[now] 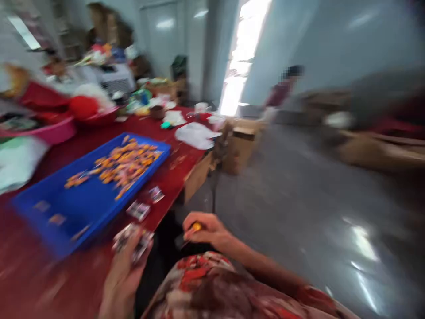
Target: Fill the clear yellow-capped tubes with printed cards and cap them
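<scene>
Two grips: holding step, apparently; next move calls for light pressure.
Left hand (123,266): fingers curled around shiny packets (145,241), seven o'clock.
Right hand (210,229): fingers clamped on orange item (197,226), six o'clock.

One blue rectangular plastic tray (101,206) bears dozens of small orange pieces (133,159), too blurred to count exactly, and three scattered small items (57,219) at its near end. Just right lie two loose shiny plastic packets (138,210); far left stand two pink round basins (61,132).
</scene>
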Tool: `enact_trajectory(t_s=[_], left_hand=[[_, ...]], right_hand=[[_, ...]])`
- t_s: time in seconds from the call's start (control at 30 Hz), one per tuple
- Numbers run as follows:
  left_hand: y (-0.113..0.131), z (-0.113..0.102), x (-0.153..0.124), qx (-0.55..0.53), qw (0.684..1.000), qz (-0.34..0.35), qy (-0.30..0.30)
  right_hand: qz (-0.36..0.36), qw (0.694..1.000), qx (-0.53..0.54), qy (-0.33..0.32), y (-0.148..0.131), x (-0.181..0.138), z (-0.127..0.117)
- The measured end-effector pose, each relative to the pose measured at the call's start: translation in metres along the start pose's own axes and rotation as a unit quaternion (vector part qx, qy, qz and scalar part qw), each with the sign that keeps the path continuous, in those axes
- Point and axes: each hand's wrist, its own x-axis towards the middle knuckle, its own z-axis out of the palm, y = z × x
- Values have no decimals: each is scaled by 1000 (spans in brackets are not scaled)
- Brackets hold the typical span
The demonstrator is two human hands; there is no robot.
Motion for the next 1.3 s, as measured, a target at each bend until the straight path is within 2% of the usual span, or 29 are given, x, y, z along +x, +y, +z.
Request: enact_trajectory(t_s=[0.07,0.13,0.23,0.47,0.6,0.7,0.8,0.93,0.97,1.0,1.07,1.13,1.17,1.23,1.3], left_hand=[[-3,-21,19,-35,995,7,95],[-4,-41,38,-80,986,-2,145],[-5,-59,53,-151,976,-12,157],[1,-71,59,-216,963,-5,159],[5,-80,63,-234,960,4,156],[6,-85,64,-233,961,19,151],[7,-89,64,-215,964,32,153],[6,-94,59,-191,971,62,133],[6,-95,56,-192,971,72,122],[5,-97,54,-194,971,84,113],[5,-103,48,-191,971,102,105],[6,-110,41,-181,970,113,115],[7,-115,38,-179,969,119,120],[8,-125,33,-186,965,131,128],[8,-134,28,-198,961,139,131]], right_hand=[[-82,996,-8,26,-6,14,4],[-158,986,-47,33,-1,34,11],[-228,970,-83,8,9,57,29],[-293,947,-128,-32,20,92,64],[-326,933,-150,-20,31,105,78],[-391,900,-191,9,39,104,87],[-427,862,-272,20,45,99,92],[-489,782,-388,11,48,93,101],[-501,770,-395,8,49,93,104],[-503,773,-387,7,49,93,108],[-463,823,-329,-19,48,94,115],[-389,881,-247,-110,43,97,121],[-354,894,-212,-176,40,100,124],[-304,894,-162,-287,31,104,127],[-278,896,-128,-322,24,106,133]])
